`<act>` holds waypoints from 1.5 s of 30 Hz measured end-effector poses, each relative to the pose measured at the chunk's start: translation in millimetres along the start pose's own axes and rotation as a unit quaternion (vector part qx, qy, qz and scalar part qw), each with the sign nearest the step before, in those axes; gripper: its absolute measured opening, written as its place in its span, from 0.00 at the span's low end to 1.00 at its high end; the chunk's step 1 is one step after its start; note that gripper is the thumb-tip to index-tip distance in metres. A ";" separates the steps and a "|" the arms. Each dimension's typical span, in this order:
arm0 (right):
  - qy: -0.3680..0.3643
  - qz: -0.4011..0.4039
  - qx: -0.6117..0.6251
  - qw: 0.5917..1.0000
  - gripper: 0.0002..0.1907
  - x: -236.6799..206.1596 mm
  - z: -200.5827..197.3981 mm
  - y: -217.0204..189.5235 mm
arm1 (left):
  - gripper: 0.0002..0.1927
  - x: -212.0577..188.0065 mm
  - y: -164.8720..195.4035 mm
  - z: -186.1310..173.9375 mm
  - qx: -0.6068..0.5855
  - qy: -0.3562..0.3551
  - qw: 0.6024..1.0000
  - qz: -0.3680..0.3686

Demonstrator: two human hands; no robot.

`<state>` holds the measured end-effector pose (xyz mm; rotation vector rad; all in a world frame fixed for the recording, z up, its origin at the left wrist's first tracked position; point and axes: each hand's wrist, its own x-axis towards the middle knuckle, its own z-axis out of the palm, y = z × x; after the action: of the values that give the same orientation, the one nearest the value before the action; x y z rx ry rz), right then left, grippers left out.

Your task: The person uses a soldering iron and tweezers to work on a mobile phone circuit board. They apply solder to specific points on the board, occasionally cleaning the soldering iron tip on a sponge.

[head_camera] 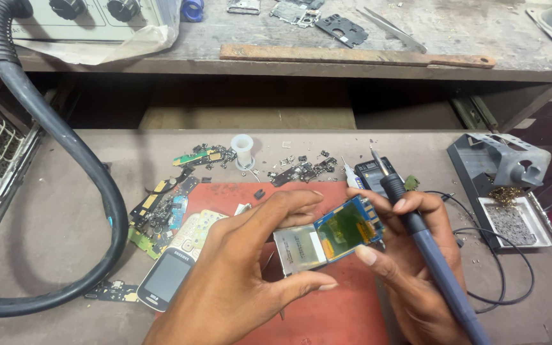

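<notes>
hands over red mat (327,306) at front of workbench (65,211). left hand (237,275) closed on small display module (327,235): thumb under the near edge, index finger along the far edge, silver metal end toward the palm. module held just above the mat, tilted, its greenish screen with blue border facing up. right hand (410,255) grips it from the other end, thumb pressed at the screen's near right corner, fingers behind the blue edge. same hand also holds soldering iron (429,255), blue handle lying across the fingers, black collar and bare tip pointing up and away toward the back of the bench; tip not touching the module. cord runs off bottom right.

around the mat: dark phone (167,278) lying face up at the mat's left corner, just beside the left wrist. pale keypad sheet (196,230) touching its top end. heap of green and black circuit boards (161,211) to the left of that. white spool (243,148) standing upright behind the mat, loose small parts scattered beside it. iron stand (499,166) on the right with tray holding grey sponge (511,223). thick black hose (59,137) curving down the left side. upper shelf carries rusty flat bar (352,56) and tweezers (391,29).
</notes>
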<state>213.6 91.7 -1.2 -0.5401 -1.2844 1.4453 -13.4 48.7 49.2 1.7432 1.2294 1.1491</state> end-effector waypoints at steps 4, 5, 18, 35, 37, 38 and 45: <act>0.016 0.028 0.038 0.999 0.29 -1.1 -2.1 -4.9 | 0.40 -5.5 -6.6 -0.5 0.039 0.036 0.994 0.100; 0.020 0.037 0.042 0.998 0.29 -0.7 -3.1 -6.5 | 0.40 -6.9 -7.7 -0.2 0.041 0.034 0.995 0.085; 0.005 0.056 0.121 0.991 0.30 -0.8 -9.0 -11.0 | 0.35 -18.3 -12.2 13.6 0.113 0.112 0.981 0.107; 0.023 0.069 0.136 0.988 0.32 0.8 -9.0 -13.1 | 0.27 -20.0 -26.2 18.3 0.125 0.109 0.982 0.095; 0.021 0.069 0.141 0.987 0.32 0.4 -9.4 -12.8 | 0.28 -20.5 -26.8 18.7 0.139 0.106 0.982 0.075; 0.022 0.069 0.142 0.987 0.32 0.4 -10.2 -13.1 | 0.29 -20.8 -26.3 19.3 0.135 0.093 0.986 0.033; 0.017 0.067 0.149 0.986 0.32 0.0 -8.6 -13.6 | 0.29 -18.4 -20.5 22.0 0.157 0.131 0.972 0.114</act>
<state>226.5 93.1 8.4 -0.4550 -0.9955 1.6970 -2.4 36.2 18.1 2.0584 1.4617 1.4154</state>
